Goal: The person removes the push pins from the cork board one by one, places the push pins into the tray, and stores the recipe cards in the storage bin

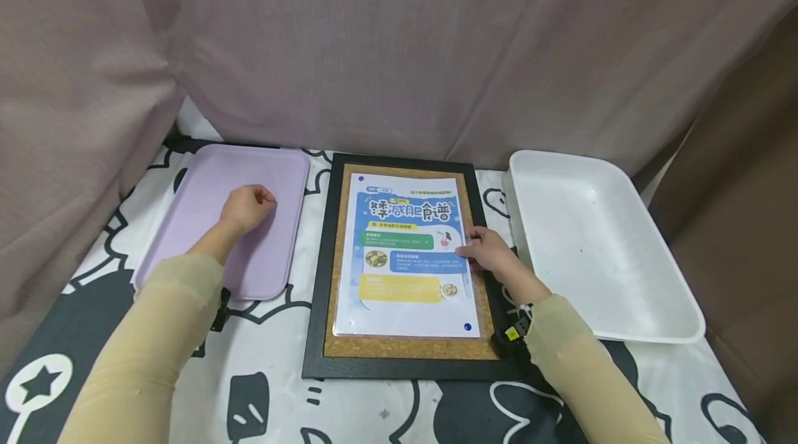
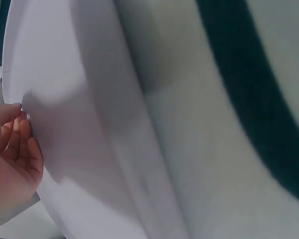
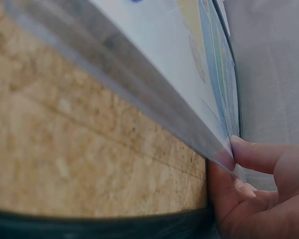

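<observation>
Pinching the printed sheet [image 1: 405, 255] narrowly by its right edge with the right hand [image 1: 499, 255], thumb [image 3: 254, 153] in front and fingers [image 3: 223, 191] behind. Pressing from both faces right at the rim, apparently so as to manage something thin and bendy without covering much print. Holding that edge slightly off the cork board [image 1: 411, 347], as seen from the right wrist, probably to make room for the fingers underneath.

Lying over the middle of the cork board, inside the black frame [image 1: 405, 368]. Bearing a blue pin [image 1: 467, 327] near the lower right corner and a purple pin [image 1: 361, 179] near the upper left, seemingly for fixing at two opposite corners.

Holding the left hand [image 1: 245, 210] over the purple tray [image 1: 249, 161], well apart from the sheet, with bent fingers and thumb drawn close. Cannot tell a bare pinch from a grip on something tiny, nor hovering from touching. Possibly placed there to use the raised rim as a catch for small things.

Set on the patterned cloth [image 1: 280, 354] at either side of the frame, likely for easy reach: purple tray at left, deep white tray [image 1: 598, 243] just beside at right. Backed by a curtain [image 1: 436, 49], perhaps as a screen.
</observation>
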Action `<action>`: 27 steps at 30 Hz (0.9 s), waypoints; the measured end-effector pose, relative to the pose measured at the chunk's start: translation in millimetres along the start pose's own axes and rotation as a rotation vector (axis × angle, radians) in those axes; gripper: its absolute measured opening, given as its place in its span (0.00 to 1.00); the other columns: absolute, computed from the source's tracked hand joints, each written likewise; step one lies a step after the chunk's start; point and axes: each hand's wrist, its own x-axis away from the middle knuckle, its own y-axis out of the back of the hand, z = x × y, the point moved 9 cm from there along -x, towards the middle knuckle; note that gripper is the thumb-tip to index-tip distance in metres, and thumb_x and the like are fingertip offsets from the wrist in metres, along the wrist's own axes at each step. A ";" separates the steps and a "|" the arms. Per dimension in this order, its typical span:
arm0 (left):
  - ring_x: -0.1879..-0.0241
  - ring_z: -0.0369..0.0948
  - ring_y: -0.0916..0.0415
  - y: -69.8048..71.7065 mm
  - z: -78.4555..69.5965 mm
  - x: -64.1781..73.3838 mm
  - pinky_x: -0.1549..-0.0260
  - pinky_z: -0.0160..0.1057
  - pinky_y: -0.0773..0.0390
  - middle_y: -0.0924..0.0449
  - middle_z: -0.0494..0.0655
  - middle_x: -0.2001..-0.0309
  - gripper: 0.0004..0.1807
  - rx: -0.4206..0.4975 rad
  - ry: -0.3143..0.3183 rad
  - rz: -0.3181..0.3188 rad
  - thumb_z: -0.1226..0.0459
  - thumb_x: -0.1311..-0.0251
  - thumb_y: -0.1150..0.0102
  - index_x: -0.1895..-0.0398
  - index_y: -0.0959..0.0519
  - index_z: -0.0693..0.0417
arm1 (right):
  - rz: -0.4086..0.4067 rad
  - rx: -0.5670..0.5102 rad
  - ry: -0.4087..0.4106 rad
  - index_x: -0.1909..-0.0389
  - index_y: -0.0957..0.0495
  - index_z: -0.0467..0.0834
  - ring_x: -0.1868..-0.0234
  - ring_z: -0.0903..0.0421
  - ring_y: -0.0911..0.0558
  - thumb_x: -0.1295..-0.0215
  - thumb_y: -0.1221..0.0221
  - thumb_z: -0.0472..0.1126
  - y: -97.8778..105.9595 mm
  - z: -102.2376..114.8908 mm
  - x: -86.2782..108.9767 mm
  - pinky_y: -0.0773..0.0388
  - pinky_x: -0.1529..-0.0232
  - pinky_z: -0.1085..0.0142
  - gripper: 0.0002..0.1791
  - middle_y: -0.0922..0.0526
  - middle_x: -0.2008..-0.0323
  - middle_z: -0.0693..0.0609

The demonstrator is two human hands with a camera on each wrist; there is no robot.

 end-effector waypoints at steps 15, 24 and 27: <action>0.67 0.45 0.29 9.7 -4.4 5.9 0.65 0.37 0.32 0.22 0.57 0.67 0.11 0.035 -0.025 -0.013 0.65 0.40 0.48 0.62 0.23 0.66 | 0.004 -0.007 0.020 0.37 0.40 0.35 0.66 0.55 0.17 0.36 0.45 0.37 0.5 2.2 2.3 0.21 0.66 0.69 0.28 0.24 0.50 0.35; 0.72 0.36 0.32 2.8 -34.7 9.5 0.68 0.32 0.32 0.22 0.54 0.69 0.10 0.134 -0.101 -0.029 0.65 0.41 0.44 0.64 0.22 0.66 | 0.006 0.001 0.024 0.37 0.40 0.35 0.65 0.55 0.17 0.35 0.44 0.38 0.2 -1.5 -1.5 0.21 0.65 0.68 0.28 0.24 0.50 0.35; 0.71 0.36 0.31 -5.2 -48.3 11.9 0.70 0.31 0.32 0.22 0.54 0.69 0.10 0.172 -0.121 -0.004 0.65 0.41 0.44 0.64 0.22 0.65 | 0.011 -0.002 0.029 0.38 0.39 0.35 0.66 0.55 0.17 0.35 0.44 0.38 -0.7 -0.4 -1.4 0.20 0.65 0.68 0.27 0.24 0.50 0.35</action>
